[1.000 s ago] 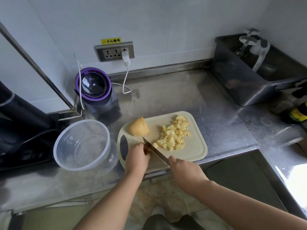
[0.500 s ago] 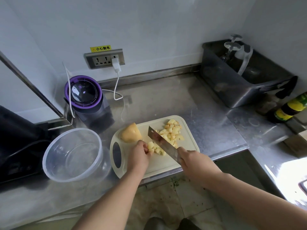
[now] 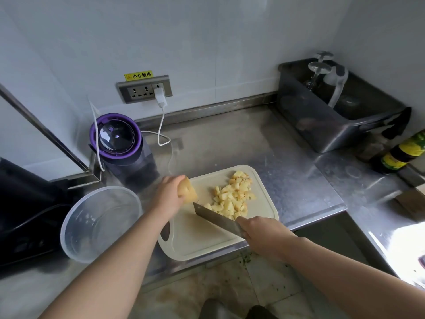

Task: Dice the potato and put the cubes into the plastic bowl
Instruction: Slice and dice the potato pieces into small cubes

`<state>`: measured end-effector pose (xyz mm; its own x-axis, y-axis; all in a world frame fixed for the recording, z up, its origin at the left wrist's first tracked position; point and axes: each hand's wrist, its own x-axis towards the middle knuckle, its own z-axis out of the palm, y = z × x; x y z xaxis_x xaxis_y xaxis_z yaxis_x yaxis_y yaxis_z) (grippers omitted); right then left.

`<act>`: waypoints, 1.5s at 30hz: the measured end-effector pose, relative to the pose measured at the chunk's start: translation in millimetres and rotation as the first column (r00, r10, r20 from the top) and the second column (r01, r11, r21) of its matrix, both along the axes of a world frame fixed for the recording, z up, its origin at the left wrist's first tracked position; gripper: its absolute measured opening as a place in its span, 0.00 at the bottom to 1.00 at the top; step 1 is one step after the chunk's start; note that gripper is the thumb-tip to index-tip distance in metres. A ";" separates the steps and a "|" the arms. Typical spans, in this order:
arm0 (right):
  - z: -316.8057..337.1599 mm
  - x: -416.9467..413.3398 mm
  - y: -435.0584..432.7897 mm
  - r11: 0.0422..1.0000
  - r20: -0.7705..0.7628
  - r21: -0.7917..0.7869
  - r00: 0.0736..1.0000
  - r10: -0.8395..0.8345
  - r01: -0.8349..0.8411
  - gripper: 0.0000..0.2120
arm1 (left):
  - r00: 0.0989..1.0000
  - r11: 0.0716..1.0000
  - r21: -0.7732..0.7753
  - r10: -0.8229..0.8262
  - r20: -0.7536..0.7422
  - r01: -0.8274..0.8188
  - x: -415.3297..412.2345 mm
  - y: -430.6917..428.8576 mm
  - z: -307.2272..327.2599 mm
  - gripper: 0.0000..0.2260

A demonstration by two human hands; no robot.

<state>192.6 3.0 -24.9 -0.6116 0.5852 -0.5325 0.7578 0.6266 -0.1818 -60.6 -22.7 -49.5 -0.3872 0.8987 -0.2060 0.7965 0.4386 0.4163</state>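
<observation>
Steel cleaver (image 3: 216, 218) in right hand (image 3: 259, 233), left hand (image 3: 169, 195) gripping rounded potato (image 3: 187, 191)

I see a steel counter (image 3: 287, 157). Back left: purple-lidded appliance (image 3: 117, 137). Just beside it, a white cable (image 3: 162, 125) drops from a charger (image 3: 159, 96) in the wall socket (image 3: 143, 89). Back right: dark tub (image 3: 322, 125) with glassware (image 3: 318, 70) inside. Far right: yellow-labelled bottle (image 3: 402, 153).
</observation>
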 end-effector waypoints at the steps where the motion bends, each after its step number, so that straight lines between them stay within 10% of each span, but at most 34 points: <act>1: -2.5 -0.7 3.6 1.000 0.002 0.010 1.000 -0.024 0.024 0.14 | 0.997 0.996 -0.064 -0.068 -0.037 0.065 -0.6 4.0 -3.1 0.29; 11: -9.9 -2.7 10.3 0.991 -0.045 0.017 0.991 -0.130 0.131 0.12 | 0.989 0.955 -0.287 -0.105 -0.107 0.070 3.0 16.8 6.6 0.24; 24: 15.4 -7.2 -0.1 0.989 -0.138 -0.022 0.980 -0.145 0.143 0.06 | 0.989 0.976 -0.217 0.027 0.149 0.006 22.7 -53.6 -2.7 0.35; 45: 24.7 -54.4 -48.1 0.991 -0.123 0.118 0.991 -0.047 0.062 0.20 | 0.869 0.937 -0.067 0.345 0.354 -0.344 28.1 -43.9 -27.6 0.17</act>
<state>138.1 -45.2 -0.2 -0.6323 0.6748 -0.3805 0.7686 0.6081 -0.1987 -32.5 -66.5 -77.1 -0.5727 0.7213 -0.3894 0.3938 0.6588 0.6410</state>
